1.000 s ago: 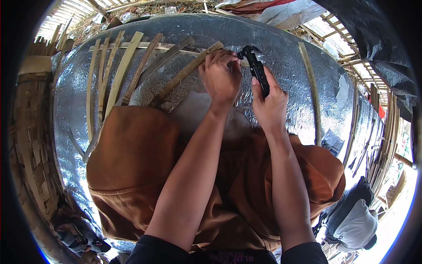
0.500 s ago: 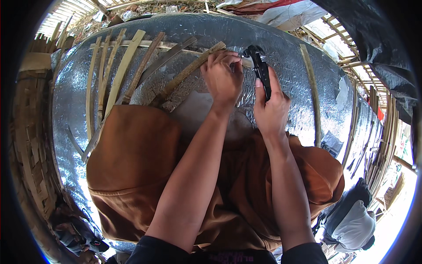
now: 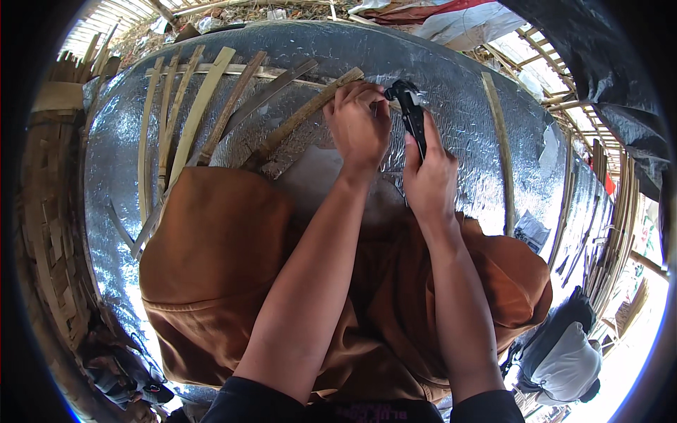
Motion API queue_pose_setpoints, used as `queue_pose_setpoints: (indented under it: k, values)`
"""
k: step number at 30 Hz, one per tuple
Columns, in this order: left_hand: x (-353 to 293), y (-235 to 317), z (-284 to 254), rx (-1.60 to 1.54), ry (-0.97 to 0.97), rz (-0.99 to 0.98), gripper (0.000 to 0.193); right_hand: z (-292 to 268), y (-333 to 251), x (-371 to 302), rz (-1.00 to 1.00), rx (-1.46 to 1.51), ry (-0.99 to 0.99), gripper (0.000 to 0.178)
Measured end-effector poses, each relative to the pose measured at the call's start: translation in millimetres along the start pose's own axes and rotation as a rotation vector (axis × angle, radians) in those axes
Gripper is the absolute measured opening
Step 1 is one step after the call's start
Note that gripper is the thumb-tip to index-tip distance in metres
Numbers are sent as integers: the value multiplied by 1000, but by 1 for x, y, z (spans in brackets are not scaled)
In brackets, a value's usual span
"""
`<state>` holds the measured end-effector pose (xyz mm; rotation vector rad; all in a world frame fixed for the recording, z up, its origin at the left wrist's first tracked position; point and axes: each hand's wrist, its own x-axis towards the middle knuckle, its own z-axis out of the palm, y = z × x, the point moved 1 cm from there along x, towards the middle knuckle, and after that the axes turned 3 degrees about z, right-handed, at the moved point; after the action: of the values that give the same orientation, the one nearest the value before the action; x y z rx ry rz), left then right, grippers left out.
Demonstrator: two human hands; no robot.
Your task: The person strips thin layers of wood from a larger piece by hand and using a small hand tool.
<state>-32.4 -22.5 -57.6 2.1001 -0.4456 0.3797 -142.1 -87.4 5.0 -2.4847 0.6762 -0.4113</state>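
My right hand [image 3: 432, 173] is closed round the handle of a black multi-tool hammer [image 3: 412, 118]. The hammer's head is beside the fingertips of my left hand [image 3: 360, 130]. Those left fingers are bent and pinched together; whatever is between them is too small or hidden to name. They rest at the upper end of a thick bamboo stick [image 3: 300, 118], which slants over a long crosswise bamboo strip [image 3: 264, 72]. Behind my fingers, most of the crosswise strip's right end is hidden.
Several bamboo slats [image 3: 199, 106] lie fanned across the crosswise strip at left. A single slat [image 3: 499, 141] lies at right on the silver foil sheet [image 3: 465, 92]. My brown-clad legs flank the work. A woven bamboo wall [image 3: 53, 233] stands at far left; a person [image 3: 568, 363] is at lower right.
The hammer's head has swung left and slightly down, close to my left fingertips. My right hand has shifted a little left with it. My left hand has barely moved.
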Motion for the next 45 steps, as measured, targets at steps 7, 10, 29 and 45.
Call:
queue_pose_setpoints:
  k: [7,10,29,45]
  values:
    - [1,1,-3,-14,-4,-19,3,-15,-14,6,56,156,160,41]
    - [0,2,-4,-9,-6,-21,4,-8,-5,5,73,158,170,39]
    - [5,45,-43,-278,-99,15,20,-8,-6,-1,52,252,235,41]
    - [9,35,-121,-244,-501,-519,41,-27,-47,-9,-88,615,-179,59]
